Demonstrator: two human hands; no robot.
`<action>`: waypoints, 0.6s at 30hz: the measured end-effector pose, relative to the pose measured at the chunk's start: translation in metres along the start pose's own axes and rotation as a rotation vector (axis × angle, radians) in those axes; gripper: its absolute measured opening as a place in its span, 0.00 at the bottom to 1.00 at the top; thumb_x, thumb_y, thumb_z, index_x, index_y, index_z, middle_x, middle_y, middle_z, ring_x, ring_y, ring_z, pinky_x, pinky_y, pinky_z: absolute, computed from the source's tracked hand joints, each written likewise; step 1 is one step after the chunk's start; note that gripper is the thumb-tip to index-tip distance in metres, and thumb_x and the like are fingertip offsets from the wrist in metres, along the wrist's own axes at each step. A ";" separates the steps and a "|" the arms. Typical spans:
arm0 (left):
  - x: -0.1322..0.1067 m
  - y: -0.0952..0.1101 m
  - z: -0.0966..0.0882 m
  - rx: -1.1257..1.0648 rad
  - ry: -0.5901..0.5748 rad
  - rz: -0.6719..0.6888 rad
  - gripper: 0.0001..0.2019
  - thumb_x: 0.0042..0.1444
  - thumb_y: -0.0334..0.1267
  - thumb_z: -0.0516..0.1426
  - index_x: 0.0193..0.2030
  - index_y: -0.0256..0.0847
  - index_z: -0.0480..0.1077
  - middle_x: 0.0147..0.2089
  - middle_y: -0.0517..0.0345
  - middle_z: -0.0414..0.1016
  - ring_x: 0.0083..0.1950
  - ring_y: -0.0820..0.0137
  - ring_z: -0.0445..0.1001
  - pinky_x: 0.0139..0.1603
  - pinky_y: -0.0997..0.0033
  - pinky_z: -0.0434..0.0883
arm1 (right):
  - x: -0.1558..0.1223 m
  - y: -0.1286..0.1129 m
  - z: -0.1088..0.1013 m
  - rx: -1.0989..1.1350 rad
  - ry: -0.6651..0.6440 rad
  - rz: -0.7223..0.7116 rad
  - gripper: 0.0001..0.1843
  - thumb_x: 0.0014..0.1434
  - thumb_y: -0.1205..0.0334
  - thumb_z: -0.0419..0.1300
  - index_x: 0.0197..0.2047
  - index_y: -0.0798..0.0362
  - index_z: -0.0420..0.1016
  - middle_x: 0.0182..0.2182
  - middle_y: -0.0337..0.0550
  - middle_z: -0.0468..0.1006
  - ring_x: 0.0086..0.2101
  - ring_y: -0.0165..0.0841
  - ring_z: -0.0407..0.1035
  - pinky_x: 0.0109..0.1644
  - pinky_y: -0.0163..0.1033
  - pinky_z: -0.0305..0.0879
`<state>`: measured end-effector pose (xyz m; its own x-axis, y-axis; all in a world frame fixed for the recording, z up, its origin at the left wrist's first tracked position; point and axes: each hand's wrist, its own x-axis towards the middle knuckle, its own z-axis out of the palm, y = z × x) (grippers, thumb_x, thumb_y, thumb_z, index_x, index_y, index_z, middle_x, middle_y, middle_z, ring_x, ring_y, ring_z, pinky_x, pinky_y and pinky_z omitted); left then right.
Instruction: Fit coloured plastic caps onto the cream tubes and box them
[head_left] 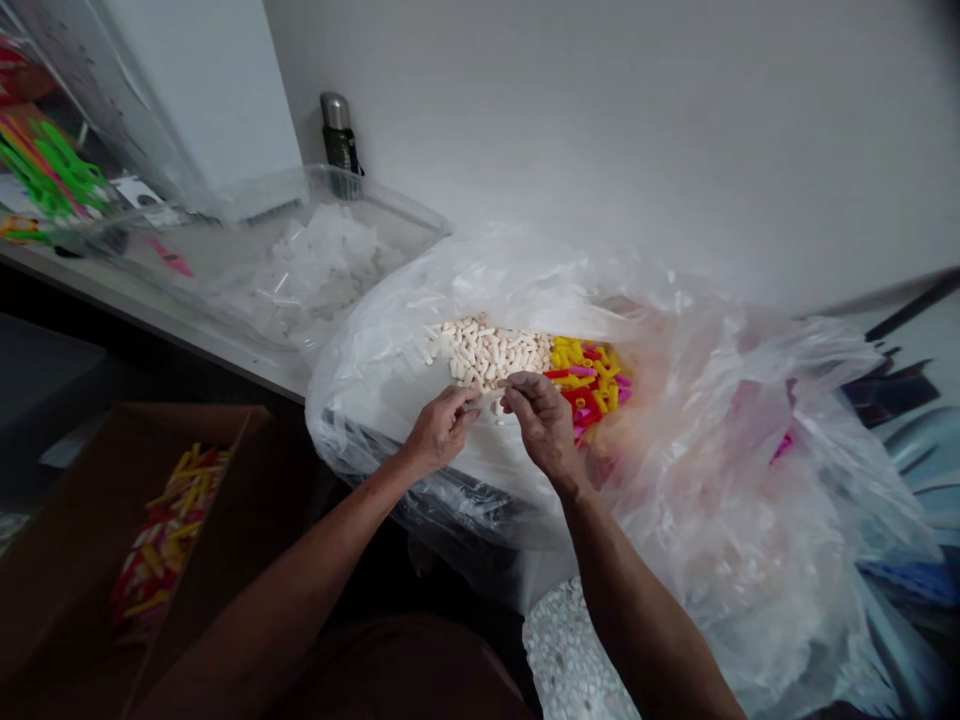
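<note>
A small pale piece lies crosswise between the left hand and right hand — both sets of fingers pinched nearly closed, apparently on its ends.

The small pieces are pale cream; the tubes mix yellow, red and pinkish purple. The plastic bag is milky white, the wall plain pale grey. The flask is dark green with a silver cap. The carton is brown, its sticks yellow and red. The strips are bright green and orange; the slab is speckled grey and white.
</note>
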<state>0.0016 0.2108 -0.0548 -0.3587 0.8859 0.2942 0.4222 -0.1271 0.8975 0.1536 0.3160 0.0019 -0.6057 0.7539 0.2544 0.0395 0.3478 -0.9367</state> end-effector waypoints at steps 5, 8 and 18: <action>-0.004 0.002 0.004 -0.122 -0.023 -0.102 0.13 0.66 0.44 0.58 0.52 0.40 0.73 0.40 0.56 0.77 0.36 0.69 0.73 0.39 0.70 0.69 | -0.008 0.003 0.001 -0.320 -0.084 -0.136 0.11 0.72 0.56 0.56 0.51 0.48 0.78 0.46 0.47 0.82 0.45 0.37 0.76 0.54 0.45 0.72; -0.007 0.001 0.007 -0.200 -0.067 -0.161 0.14 0.66 0.46 0.58 0.51 0.39 0.71 0.34 0.60 0.74 0.33 0.69 0.71 0.36 0.71 0.67 | -0.012 -0.002 0.005 -0.415 -0.208 -0.215 0.14 0.74 0.59 0.52 0.53 0.47 0.78 0.50 0.49 0.82 0.51 0.39 0.75 0.59 0.47 0.70; -0.006 -0.004 0.006 -0.367 -0.101 -0.316 0.22 0.64 0.52 0.59 0.55 0.37 0.71 0.30 0.62 0.72 0.28 0.71 0.71 0.30 0.73 0.67 | 0.048 0.033 -0.084 -1.001 -0.082 -0.171 0.17 0.69 0.66 0.53 0.54 0.56 0.79 0.53 0.58 0.80 0.56 0.47 0.70 0.63 0.52 0.66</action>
<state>0.0067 0.2086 -0.0621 -0.3317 0.9430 -0.0276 -0.0218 0.0216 0.9995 0.1923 0.4106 0.0031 -0.7168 0.6227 0.3137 0.5709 0.7824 -0.2487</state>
